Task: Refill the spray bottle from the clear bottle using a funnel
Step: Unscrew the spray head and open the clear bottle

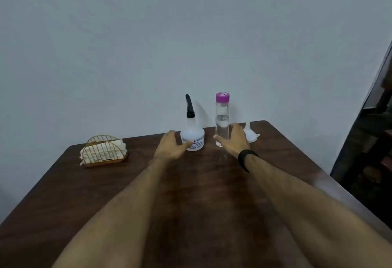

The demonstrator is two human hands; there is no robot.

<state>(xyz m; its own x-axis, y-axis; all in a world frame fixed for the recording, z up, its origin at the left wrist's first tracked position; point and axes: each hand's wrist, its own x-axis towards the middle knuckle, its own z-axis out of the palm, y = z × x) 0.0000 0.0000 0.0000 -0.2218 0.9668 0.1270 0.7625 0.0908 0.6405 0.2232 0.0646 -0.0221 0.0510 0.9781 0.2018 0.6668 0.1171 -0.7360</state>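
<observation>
Both bottles stand capped, the sprayer (192, 138) just left of the clear bottle (222, 122) and the funnel (251, 135) just right, so each relaxed, empty hand (169, 147) (234, 141) flanks one, likely to grasp it.

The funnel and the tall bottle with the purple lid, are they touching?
Apart. In the head view the right hand sits between the clear bottle and the funnel, which stands off to that bottle's right.

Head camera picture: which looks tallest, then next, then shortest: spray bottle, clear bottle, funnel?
1. clear bottle, though close
2. spray bottle
3. funnel, plainly shortest

All stand about equally far away.
</observation>
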